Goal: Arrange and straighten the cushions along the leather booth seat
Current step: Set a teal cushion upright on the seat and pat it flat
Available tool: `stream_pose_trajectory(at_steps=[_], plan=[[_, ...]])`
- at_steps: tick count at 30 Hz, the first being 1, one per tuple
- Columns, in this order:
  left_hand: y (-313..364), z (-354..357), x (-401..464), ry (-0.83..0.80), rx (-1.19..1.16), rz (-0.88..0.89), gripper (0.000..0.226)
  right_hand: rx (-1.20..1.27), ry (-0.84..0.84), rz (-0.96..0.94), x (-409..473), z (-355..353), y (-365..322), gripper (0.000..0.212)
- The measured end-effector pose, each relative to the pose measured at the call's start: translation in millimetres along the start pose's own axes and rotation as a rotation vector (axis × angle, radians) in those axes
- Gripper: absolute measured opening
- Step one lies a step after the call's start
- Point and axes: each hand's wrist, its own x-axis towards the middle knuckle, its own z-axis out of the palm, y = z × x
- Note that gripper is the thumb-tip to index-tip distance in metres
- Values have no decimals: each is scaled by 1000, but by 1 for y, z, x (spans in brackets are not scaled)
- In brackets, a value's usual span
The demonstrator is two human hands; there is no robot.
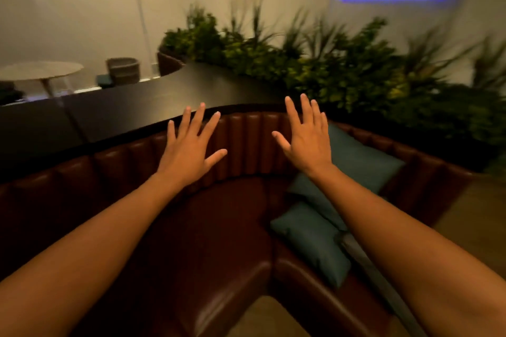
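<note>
Both hands, my left hand (189, 153) and right hand (308, 139), hover spread wide, holding nothing, above the curved dark-red leather booth seat (219, 216); two teal fabric cushions (312, 241) (356, 161) lie at my right.

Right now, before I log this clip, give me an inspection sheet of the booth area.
Surface: brown leather seat, curved, ribbed back.
Job's things: big teal cushion leaning on the back; small teal cushion lying in front of it.
Clutter: nothing seen.
Hands: left hand and right hand open, fingers spread, holding nothing.
Cables: nothing seen.
Surroundings: black ledge, plants, round table.
</note>
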Motion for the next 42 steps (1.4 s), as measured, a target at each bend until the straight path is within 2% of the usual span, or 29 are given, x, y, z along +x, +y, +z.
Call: stream_pose_trajectory(at_steps=[7,13,19,25,42], plan=[[155,75,92,-54,-169,250,84,-155,-31,215,-39,-8,160,81],[242,153,163,-121,-278,382,84,-257,-116,364,-53,20,257,81],[272,215,219,-189,-268,471,83,-266,-184,466,-46,69,304,81],[281,250,258,-235,-268,486,82,-231,-210,530,-32,102,334,81],[335,323,332,-318,-256,331,81,-80,-279,444,43,199,452,84]])
